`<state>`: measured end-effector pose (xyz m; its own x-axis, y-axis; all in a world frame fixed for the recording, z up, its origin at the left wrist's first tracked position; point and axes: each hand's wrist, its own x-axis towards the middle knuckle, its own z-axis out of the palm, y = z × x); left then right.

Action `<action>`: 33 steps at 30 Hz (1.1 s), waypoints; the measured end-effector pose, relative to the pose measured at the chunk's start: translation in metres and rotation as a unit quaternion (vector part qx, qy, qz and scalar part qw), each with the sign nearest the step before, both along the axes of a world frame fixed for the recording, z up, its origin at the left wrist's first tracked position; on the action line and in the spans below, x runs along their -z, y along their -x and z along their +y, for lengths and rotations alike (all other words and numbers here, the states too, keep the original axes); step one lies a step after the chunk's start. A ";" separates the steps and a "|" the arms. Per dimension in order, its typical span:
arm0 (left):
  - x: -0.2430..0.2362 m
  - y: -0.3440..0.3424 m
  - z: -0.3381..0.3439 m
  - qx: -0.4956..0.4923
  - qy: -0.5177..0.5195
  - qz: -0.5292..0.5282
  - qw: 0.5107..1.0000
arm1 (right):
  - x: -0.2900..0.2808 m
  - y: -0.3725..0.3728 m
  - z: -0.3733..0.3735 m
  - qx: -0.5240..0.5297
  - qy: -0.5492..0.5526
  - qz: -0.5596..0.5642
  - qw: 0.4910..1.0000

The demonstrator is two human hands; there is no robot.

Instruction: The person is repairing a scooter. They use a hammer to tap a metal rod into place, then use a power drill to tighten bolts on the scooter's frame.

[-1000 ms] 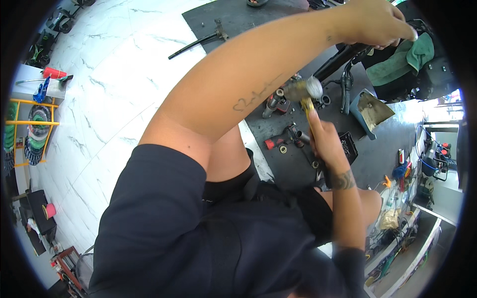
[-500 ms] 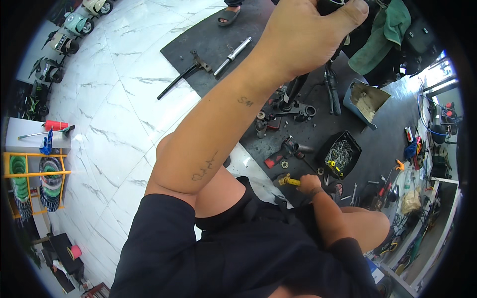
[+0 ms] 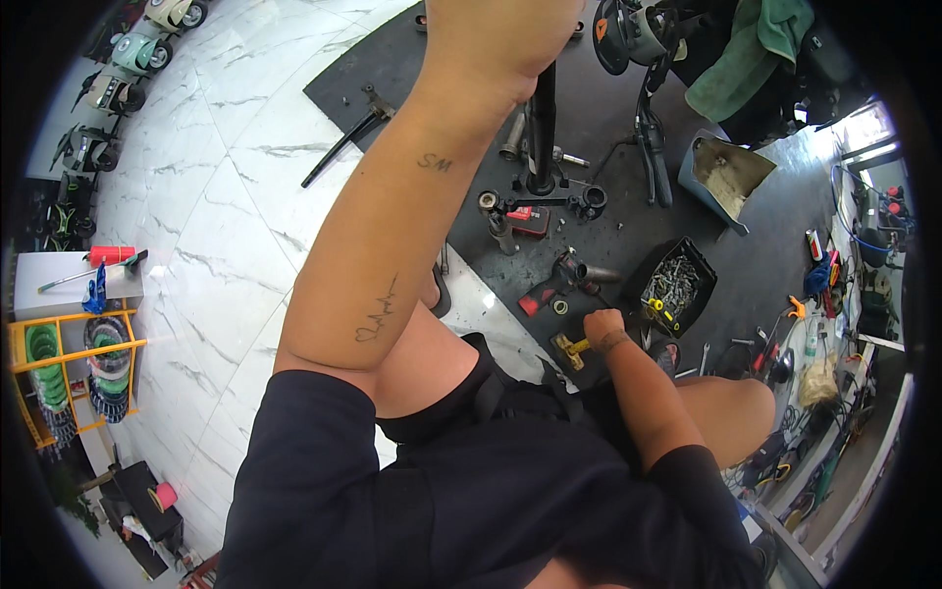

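Note:
My left hand (image 3: 505, 34) is at the top edge, its fingers cut off by the frame. Behind its wrist a black tube (image 3: 542, 128) runs up from a dark metal fork clamp (image 3: 564, 199) on the mat; the tube stands nearly upright and moves with this hand. My right hand (image 3: 603, 326) is closed round the yellow handle of a hammer (image 3: 569, 351), low over the mat by my knee. Just beyond it lie a red and black power tool (image 3: 549, 287) and a metal ring (image 3: 560, 306). A small red box (image 3: 530, 220) sits by the clamp.
A black bin of bolts (image 3: 677, 280) stands right of my right hand. Behind it are a blue-grey open container (image 3: 728, 182), a lever assembly (image 3: 652, 147) and a green cloth (image 3: 756, 54). A black rod part (image 3: 343, 142) lies left. Tools crowd the right side.
My left hand has moved left and up, and the tube has swung from leaning right to nearly upright. The hammer in my right hand has turned, its head dipping slightly lower in view.

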<state>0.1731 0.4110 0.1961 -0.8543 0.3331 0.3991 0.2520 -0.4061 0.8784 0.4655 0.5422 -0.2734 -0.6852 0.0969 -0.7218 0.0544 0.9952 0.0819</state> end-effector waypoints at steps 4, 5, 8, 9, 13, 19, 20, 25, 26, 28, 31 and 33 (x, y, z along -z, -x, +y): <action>0.002 0.001 0.001 0.009 0.019 -0.012 1.000 | -0.002 0.005 -0.007 0.007 -0.005 -0.020 1.000; 0.002 0.000 0.001 0.011 0.018 0.013 1.000 | -0.003 0.006 -0.006 0.009 -0.006 -0.020 1.000; 0.002 -0.004 -0.001 -0.060 0.059 0.204 0.975 | -0.008 0.004 0.001 -0.024 0.015 -0.028 0.999; 0.001 -0.005 -0.003 -0.133 0.101 0.339 0.926 | -0.009 0.003 0.005 -0.044 0.033 -0.029 0.998; -0.002 -0.012 0.000 -0.053 0.119 0.102 0.986 | -0.015 -0.006 0.014 0.011 0.143 -0.034 0.989; -0.002 -0.011 0.003 -0.026 0.105 0.159 0.981 | -0.043 0.024 -0.003 0.173 0.208 0.050 0.961; 0.000 -0.012 0.005 0.008 0.092 0.114 0.989 | -0.053 0.035 -0.003 0.213 0.231 0.136 0.939; 0.009 -0.010 0.013 -0.022 0.013 0.168 0.985 | -0.116 0.080 0.033 0.299 0.315 0.274 0.858; 0.011 -0.011 0.015 -0.006 0.005 0.130 0.991 | -0.127 0.082 0.036 0.309 0.318 0.292 0.847; 0.012 -0.011 0.014 -0.007 -0.005 0.120 0.993 | -0.153 0.086 0.037 0.307 0.238 0.305 0.869; 0.011 -0.014 0.008 0.012 0.053 0.091 0.994 | -0.203 0.102 0.019 0.434 0.298 0.513 0.678; 0.008 -0.023 0.005 0.027 0.068 0.090 0.993 | -0.254 0.112 0.011 0.438 0.386 0.603 0.543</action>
<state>0.1962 0.4160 0.1876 -0.7524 0.4382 0.4917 0.3906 -0.3042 0.8688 0.3536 0.5529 -0.0197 -0.6392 0.7553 0.1444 0.0852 0.2562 -0.9629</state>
